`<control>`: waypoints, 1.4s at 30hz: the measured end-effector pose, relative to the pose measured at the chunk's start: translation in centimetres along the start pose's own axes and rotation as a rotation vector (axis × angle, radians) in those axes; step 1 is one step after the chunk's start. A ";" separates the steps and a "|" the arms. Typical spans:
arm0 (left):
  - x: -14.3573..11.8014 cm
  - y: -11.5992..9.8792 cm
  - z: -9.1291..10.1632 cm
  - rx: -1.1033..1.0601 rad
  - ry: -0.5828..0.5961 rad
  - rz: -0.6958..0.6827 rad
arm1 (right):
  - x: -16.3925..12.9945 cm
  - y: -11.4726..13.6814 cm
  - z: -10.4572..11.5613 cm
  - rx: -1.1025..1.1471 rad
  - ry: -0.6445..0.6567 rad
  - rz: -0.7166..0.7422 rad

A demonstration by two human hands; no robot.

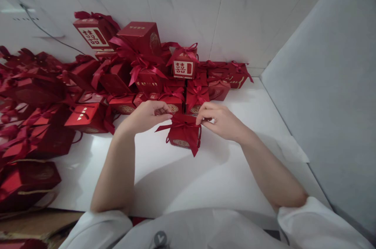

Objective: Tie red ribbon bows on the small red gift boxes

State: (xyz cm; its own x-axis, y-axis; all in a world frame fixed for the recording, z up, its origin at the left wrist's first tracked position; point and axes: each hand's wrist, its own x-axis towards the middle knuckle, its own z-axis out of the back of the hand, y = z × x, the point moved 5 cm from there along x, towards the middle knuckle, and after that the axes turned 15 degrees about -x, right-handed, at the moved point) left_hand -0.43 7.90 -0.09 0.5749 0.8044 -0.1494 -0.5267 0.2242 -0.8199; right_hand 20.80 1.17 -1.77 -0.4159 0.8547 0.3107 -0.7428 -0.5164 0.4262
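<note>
On the left side of the white tabletop [164, 178], a heap of red gift boxes [44, 116] spreads from the near edge back to the wall, most of them tied with dark red ribbon, some lying on their sides. The left hand [148, 115] comes in from below with its forearm bare and angled up toward the middle; the wrist bends, and the fingertips [166, 116] are pinched together on one loop of the ribbon bow [180, 120]. That bow sits on top of a small red box [182, 135], which stands by itself on the table just in front of the stacked boxes and midway between the two hands. The right hand [219, 120] reaches in from the other side, forearm resting low over the table, thumb and fingers closed on the opposite loop of the same bow. Behind the hands, more boxes [141, 53] are piled against a pale marble-like wall [188, 2]. Farther right, a plain grey panel [329, 96] runs along the table's edge. White sleeves [317, 225] show at the bottom.
</note>
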 end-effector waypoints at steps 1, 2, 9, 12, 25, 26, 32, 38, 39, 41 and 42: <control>0.1 0.3 0.2 0.019 -0.001 0.015 | 0.0 -0.1 0.1 -0.038 -0.020 0.010; 0.2 0.5 0.3 0.050 -0.005 0.032 | 0.1 -0.2 0.1 -0.094 -0.035 0.015; 1.0 2.1 -0.6 0.353 0.090 0.114 | 0.7 -1.5 -1.8 -0.410 0.032 -0.067; 1.0 2.4 -1.0 0.401 0.128 0.125 | 0.8 -1.6 -1.9 -0.360 0.072 -0.135; 2.1 -0.4 -3.5 0.101 -0.093 -0.236 | 0.3 -1.6 -0.6 -0.234 0.030 -0.276; 2.2 -0.4 -4.0 0.092 -0.045 -0.234 | 0.3 -1.5 -0.7 -0.245 0.049 -0.269; 2.3 0.1 -4.1 0.117 0.006 -0.203 | -0.2 -0.6 -0.8 -0.235 0.177 -0.222; 1.5 -0.2 -2.4 0.129 -0.005 -0.210 | -0.6 0.1 -1.1 -0.253 0.319 -0.188; 1.4 -0.3 -2.2 0.119 -0.012 -0.220 | -0.7 0.0 -1.2 -0.242 0.334 -0.211; 1.4 -0.6 -2.3 0.091 -0.025 -0.242 | -0.8 -0.3 -1.4 -0.196 0.373 -0.275; 1.5 -0.7 -2.6 0.084 -0.026 -0.251 | -0.9 -0.5 -1.6 -0.164 0.395 -0.305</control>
State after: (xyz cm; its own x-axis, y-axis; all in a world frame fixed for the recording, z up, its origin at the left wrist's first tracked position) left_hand 2.41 7.54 -1.21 0.6786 0.7314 0.0678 -0.4204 0.4624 -0.7807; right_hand 20.71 0.75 -3.66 -0.3106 0.9363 -0.1641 -0.9202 -0.2528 0.2990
